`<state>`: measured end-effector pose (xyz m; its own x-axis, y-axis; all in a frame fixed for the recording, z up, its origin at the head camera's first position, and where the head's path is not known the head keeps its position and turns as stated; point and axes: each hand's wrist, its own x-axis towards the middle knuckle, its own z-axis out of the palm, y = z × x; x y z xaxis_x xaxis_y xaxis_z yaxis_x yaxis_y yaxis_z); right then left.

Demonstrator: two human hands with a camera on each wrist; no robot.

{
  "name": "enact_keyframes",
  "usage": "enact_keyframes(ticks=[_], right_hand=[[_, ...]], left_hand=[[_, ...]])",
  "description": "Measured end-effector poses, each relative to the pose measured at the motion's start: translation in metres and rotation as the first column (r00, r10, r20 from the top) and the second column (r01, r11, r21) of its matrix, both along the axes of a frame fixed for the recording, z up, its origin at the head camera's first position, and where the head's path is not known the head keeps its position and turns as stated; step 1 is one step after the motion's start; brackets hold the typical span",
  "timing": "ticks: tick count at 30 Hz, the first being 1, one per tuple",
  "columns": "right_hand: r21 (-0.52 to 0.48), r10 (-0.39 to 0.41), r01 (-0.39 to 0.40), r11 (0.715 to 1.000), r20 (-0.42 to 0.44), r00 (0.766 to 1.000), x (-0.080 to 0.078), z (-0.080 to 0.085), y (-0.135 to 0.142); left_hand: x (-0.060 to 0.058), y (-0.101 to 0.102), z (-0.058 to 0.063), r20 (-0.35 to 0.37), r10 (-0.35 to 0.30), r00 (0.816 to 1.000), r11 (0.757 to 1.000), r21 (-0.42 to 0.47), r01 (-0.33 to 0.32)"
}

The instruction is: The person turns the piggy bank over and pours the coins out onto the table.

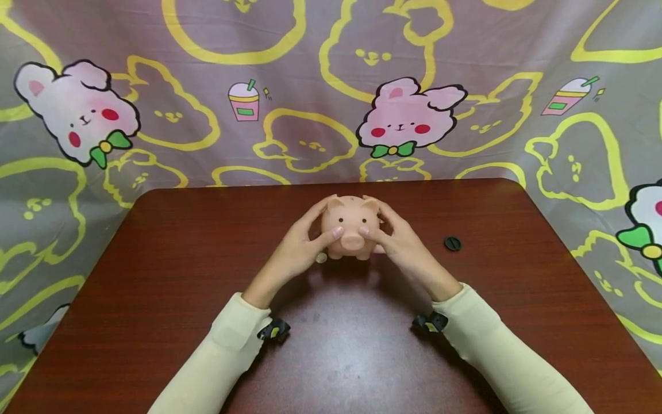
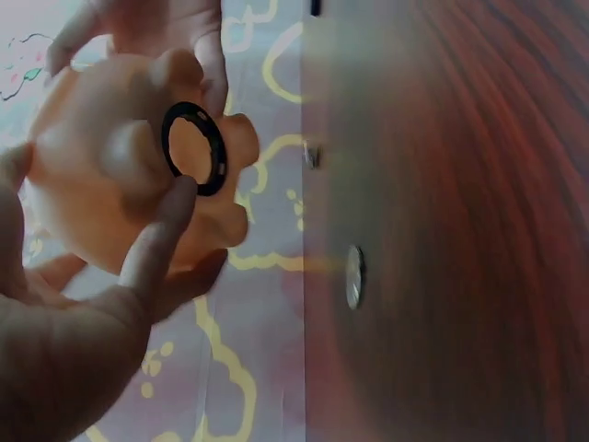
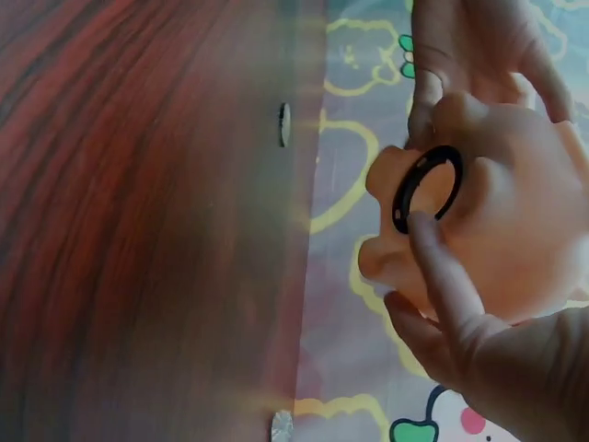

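Note:
A pink piggy bank [image 1: 351, 217] is gripped from both sides, its snout facing me. My left hand [image 1: 296, 248] curls round one side, thumb beside the snout, and my right hand [image 1: 408, 251] holds the other side the same way. Both wrist views show the bank clear of the table, with a black ring [image 2: 219, 157] round the opening in its underside between the feet. The left thumb [image 2: 164, 239] overlaps the lower edge of that ring, and the right thumb [image 3: 442, 272] does likewise in the right wrist view. Fingers behind the bank are partly hidden.
A round black plug [image 1: 452, 244] lies on the brown table [image 1: 207, 230] to the right. One coin [image 1: 321, 258] rests below the bank's left side; a small silvery piece [image 3: 282, 426] shows in the right wrist view. A patterned cloth [image 1: 310, 86] hangs behind the table.

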<state>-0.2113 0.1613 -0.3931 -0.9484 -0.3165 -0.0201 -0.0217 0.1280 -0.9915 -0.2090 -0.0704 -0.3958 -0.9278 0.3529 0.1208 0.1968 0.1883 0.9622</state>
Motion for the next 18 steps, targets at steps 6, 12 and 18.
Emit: enact_keyframes(ticks=[6,12,18], right_hand=[[-0.034,0.018,-0.014,0.999,0.111,0.994,-0.003,0.004,0.001],[0.000,0.034,-0.034,0.999,0.134,0.990,-0.003,0.005,0.003],[-0.030,0.136,-0.133,0.991,0.106,0.985,-0.005,0.001,0.011]], left_hand=[[-0.004,0.002,0.003,0.172,0.031,0.985,0.996,0.075,-0.045],[-0.005,-0.001,0.000,0.183,0.002,0.983,0.997,0.072,-0.015],[-0.007,-0.009,-0.001,0.087,-0.093,0.992,0.995,0.042,0.090]])
